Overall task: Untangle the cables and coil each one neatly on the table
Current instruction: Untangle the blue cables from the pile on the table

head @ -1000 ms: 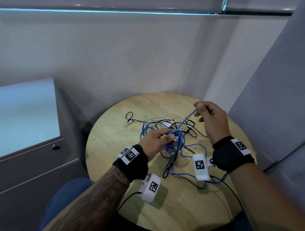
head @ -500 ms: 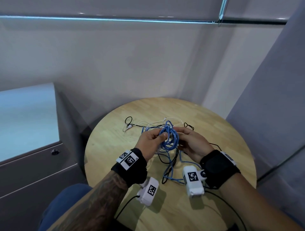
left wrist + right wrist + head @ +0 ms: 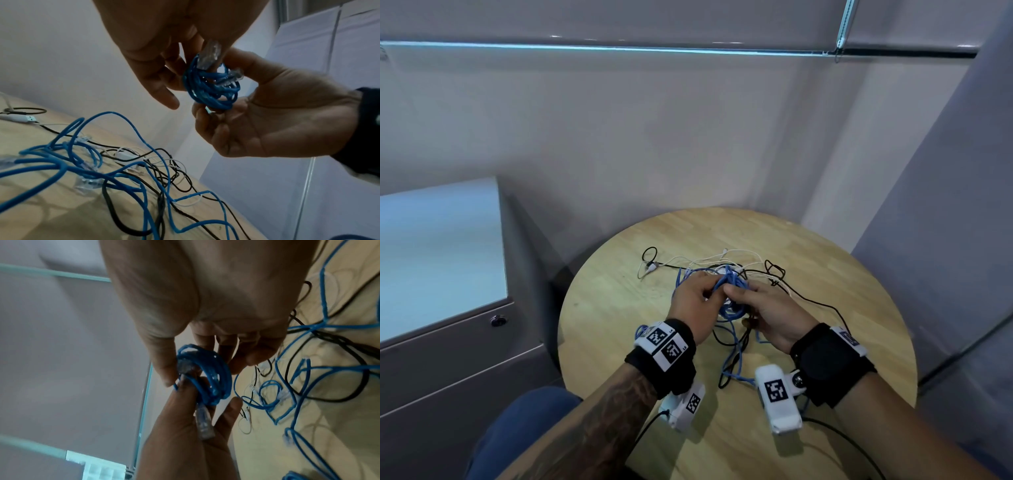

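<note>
- A small tight coil of thin blue network cable (image 3: pixel 732 283) is held above the middle of the round light-wood table (image 3: pixel 825 274), between the two hands.
- The left hand (image 3: pixel 693 301) pinches the coil on its left side, thumb and fingertips closed on the strands; in the left wrist view one clear plastic plug (image 3: pixel 209 55) stands up between its fingers (image 3: pixel 156 91).
- The right hand (image 3: pixel 774 315) meets the coil from the right, palm turned up, thumb and curled fingers pinching the blue loops; a second clear plug (image 3: pixel 230 78) lies against the coil near its thumb.
- In the right wrist view the coil (image 3: pixel 205 374) shows as several stacked loops, and a clear plug (image 3: pixel 204 423) rests in the left palm (image 3: pixel 185 443).
- Under and behind the hands a loose tangle lies on the table: more blue cable (image 3: pixel 734 356) trailing toward the near edge, thin black cable (image 3: pixel 815 303) running off to the right, and thin white cable (image 3: pixel 722 257) at the far side.
- A white USB plug (image 3: pixel 650 269) with a small black loop beside it lies far left of the tangle.
- Black wrist straps with square printed markers (image 3: pixel 666 344) and white camera housings (image 3: pixel 779 394) sit on both wrists.
- A grey cabinet with a round lock (image 3: pixel 498 320) stands to the left of the table.
</note>
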`<state>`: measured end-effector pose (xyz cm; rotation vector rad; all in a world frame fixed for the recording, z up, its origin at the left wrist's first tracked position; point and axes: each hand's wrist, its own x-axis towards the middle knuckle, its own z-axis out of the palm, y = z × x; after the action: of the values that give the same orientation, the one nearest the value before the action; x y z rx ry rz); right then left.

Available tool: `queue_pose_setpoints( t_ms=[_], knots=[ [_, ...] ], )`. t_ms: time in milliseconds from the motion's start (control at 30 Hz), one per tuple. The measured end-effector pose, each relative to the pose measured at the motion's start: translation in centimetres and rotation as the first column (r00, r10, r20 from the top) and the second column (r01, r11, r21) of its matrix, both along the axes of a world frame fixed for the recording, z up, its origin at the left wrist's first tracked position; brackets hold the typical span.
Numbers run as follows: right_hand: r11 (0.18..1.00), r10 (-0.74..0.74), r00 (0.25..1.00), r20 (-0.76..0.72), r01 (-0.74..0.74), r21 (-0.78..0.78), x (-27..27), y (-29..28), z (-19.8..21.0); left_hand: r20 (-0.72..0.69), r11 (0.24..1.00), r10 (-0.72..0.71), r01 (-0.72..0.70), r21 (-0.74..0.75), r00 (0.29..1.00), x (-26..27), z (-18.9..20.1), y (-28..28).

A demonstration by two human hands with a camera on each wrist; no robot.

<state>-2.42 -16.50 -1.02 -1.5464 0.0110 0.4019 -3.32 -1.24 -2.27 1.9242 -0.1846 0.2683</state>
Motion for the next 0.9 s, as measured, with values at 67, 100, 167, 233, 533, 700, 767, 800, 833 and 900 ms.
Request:
queue_pose_setpoints(
  t_ms=[67,100,167,233,533,700,767,800,833,900],
  knots=[
    [0.999,-0.010,1.000,-0.010,0.010,0.036,0.1,-0.1,-0.1,-0.006,1.000,0.002,-0.002,-0.015,1.000,0.1,0.0,0.1],
    [0.999,-0.010,1.000,0.000,0.010,0.044,0.1,-0.2,-0.1,0.001,1.000,0.007,-0.007,-0.011,1.000,0.2,0.1,0.1],
    [0.999,-0.017,0.999,0.045,0.016,0.035,0.2,-0.2,0.1,0.008,0.999,0.021,-0.021,-0.026,1.000,0.1,0.3,0.0],
    [0.999,-0.053,0.989,0.136,0.051,0.018,0.0,0.0,0.2,-0.002,0.996,0.032,-0.032,-0.082,0.999,0.0,0.3,-0.2],
    [0.996,-0.093,0.928,0.360,0.085,0.038,-0.5,0.1,0.6,-0.097,0.967,-0.082,0.056,-0.249,0.992,0.4,0.9,0.3],
    [0.987,-0.046,0.975,0.218,0.010,0.159,-0.4,0.0,1.0,-0.062,0.972,-0.027,0.012,-0.234,0.998,0.7,0.8,0.8],
    [0.992,-0.058,0.970,0.236,0.030,0.123,-0.4,0.2,1.1,-0.030,0.979,-0.026,0.020,-0.201,0.999,0.5,0.8,0.6],
    [0.994,-0.066,0.965,0.253,0.042,0.100,-0.5,0.4,1.1,-0.012,0.986,-0.018,0.016,-0.165,1.000,0.3,0.8,0.4],
    [0.994,-0.081,0.959,0.270,0.059,0.091,-0.7,0.6,1.1,-0.004,0.991,-0.008,0.007,-0.133,1.000,0.2,0.6,0.2],
    [0.993,-0.114,0.939,0.323,0.093,0.080,-1.0,1.0,1.1,-0.007,0.994,0.000,-0.001,-0.107,1.000,0.0,0.4,-0.2]
  ],
)
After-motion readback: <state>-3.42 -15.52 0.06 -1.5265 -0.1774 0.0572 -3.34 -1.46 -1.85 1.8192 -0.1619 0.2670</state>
